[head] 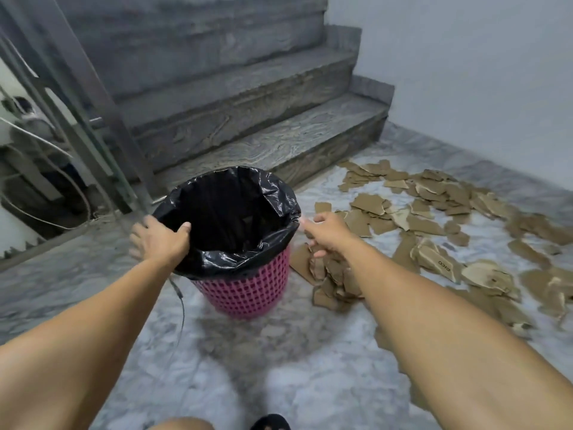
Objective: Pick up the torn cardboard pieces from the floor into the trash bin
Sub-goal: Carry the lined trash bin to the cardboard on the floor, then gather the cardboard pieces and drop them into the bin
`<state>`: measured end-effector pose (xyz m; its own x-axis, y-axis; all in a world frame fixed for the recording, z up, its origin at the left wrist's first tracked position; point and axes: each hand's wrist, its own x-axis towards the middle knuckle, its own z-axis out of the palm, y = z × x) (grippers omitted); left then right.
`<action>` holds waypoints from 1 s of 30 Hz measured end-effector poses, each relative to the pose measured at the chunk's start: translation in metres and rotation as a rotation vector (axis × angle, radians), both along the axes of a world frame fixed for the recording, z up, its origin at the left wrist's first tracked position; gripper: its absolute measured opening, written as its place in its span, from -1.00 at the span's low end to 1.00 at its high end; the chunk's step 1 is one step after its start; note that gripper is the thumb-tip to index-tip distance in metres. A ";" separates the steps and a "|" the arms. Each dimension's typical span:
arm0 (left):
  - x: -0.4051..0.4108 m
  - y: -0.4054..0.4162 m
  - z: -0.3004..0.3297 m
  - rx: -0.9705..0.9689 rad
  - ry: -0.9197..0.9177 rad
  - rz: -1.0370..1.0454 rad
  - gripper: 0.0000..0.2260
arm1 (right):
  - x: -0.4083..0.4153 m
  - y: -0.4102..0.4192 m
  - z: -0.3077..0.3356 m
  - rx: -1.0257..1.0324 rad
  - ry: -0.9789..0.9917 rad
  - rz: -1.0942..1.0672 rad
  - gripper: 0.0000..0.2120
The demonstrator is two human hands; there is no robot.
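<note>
A pink lattice trash bin (pixel 248 293) lined with a black bag (pixel 229 212) stands on the marble floor in the middle of the view. My left hand (pixel 161 238) grips the bin's left rim, thumb inside the bag. My right hand (pixel 328 232) is just right of the rim and holds nothing I can see; its fingers are blurred and loosely bent. Several torn brown cardboard pieces (pixel 434 218) lie scattered on the floor to the right. A small pile of cardboard (pixel 331 274) sits right beside the bin, under my right forearm.
Grey stone stairs (pixel 248 119) rise behind the bin. A metal railing (pixel 77 103) runs along the left, and a thin wire (pixel 181 305) hangs near my left wrist. A pale wall (pixel 480 72) closes the right side. My foot in a dark sandal (pixel 271 423) shows at the bottom.
</note>
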<state>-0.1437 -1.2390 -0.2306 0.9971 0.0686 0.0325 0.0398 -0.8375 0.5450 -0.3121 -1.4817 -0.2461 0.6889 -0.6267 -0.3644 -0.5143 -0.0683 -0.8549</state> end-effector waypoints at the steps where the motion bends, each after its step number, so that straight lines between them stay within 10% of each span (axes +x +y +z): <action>1: -0.012 -0.005 0.009 0.034 -0.093 -0.059 -0.48 | -0.014 -0.003 0.003 -0.010 0.003 0.000 -0.42; 5: -0.063 -0.031 0.039 -0.001 -0.262 -0.351 -0.75 | -0.081 -0.017 0.011 -0.002 0.085 -0.007 -0.62; 14: -0.165 -0.119 0.050 0.007 0.295 -0.793 -0.85 | -0.229 -0.065 -0.002 0.105 0.172 -0.173 -0.59; 26: -0.200 -0.199 -0.104 0.259 0.550 -0.966 -0.73 | -0.321 -0.093 -0.129 0.291 0.397 -0.395 -0.75; 30: -0.202 -0.218 -0.144 0.323 0.506 -0.946 -0.65 | -0.336 -0.103 -0.168 0.116 0.515 -0.419 -0.46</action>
